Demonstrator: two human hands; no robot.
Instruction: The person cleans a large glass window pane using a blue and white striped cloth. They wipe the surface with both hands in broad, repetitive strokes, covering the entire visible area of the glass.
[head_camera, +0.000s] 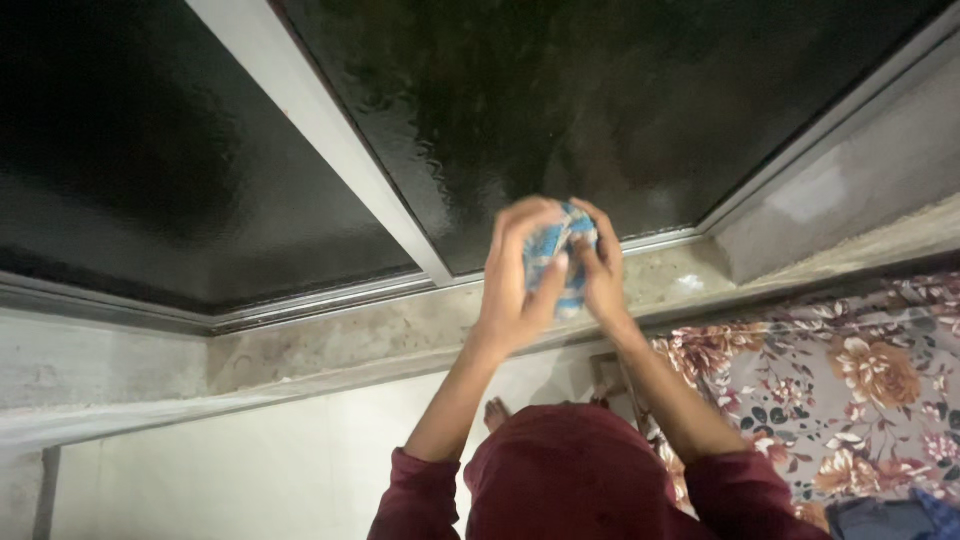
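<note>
Maroon sleeves (420, 495) rise; left hand (515, 275) and right hand (603, 268) each grip the blue cloth (556, 256) at the window (560, 100).

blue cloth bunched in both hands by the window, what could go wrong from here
The blue cloth is wadded between the left hand and right hand, so a loose grip could drop it onto the stone sill or the floor. Both arms reach up near the dark textured window pane, so a hard push there might strain or rattle the glass in its frame.
</note>
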